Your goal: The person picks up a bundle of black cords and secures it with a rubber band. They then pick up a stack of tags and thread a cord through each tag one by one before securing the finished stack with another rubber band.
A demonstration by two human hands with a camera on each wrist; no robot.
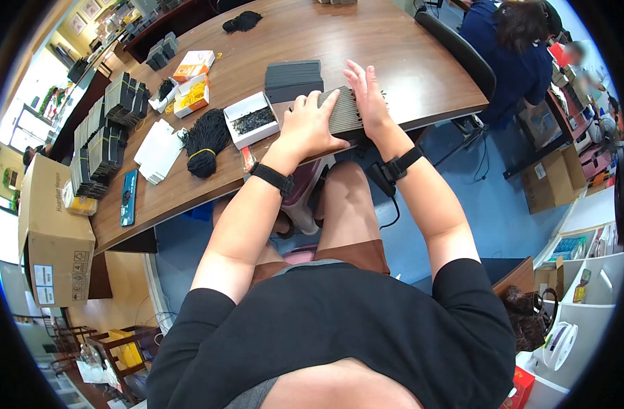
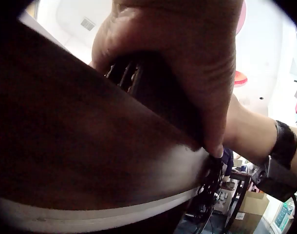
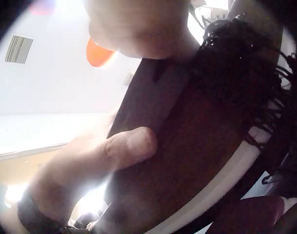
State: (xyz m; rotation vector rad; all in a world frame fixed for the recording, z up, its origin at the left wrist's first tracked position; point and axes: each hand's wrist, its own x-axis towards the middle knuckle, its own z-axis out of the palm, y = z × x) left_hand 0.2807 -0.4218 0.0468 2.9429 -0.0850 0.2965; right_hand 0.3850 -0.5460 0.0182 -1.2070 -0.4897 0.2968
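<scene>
A row of grey cards (image 1: 340,114), packed edge to edge, lies at the table's near edge between both hands. Spread across its left part, my left hand (image 1: 306,126) grips it, with the thumb low on the near side; the left wrist view shows this hand (image 2: 187,58) wrapped over the dark pack. At the pack's right end, my right hand (image 1: 368,102) has its fingers straight and raised, the palm side facing the cards. Black strings (image 3: 236,44) hang out beyond the pack in the right wrist view. Behind it lies a flat dark grey stack (image 1: 293,76).
Left of the hands are a white box of small black pieces (image 1: 252,121), a tied black string bundle (image 1: 207,144), white cards (image 1: 158,151) and a box of yellow bands (image 1: 191,95). Banded card stacks (image 1: 97,146) stand farther left. A chair (image 1: 458,51) and a seated person are at right.
</scene>
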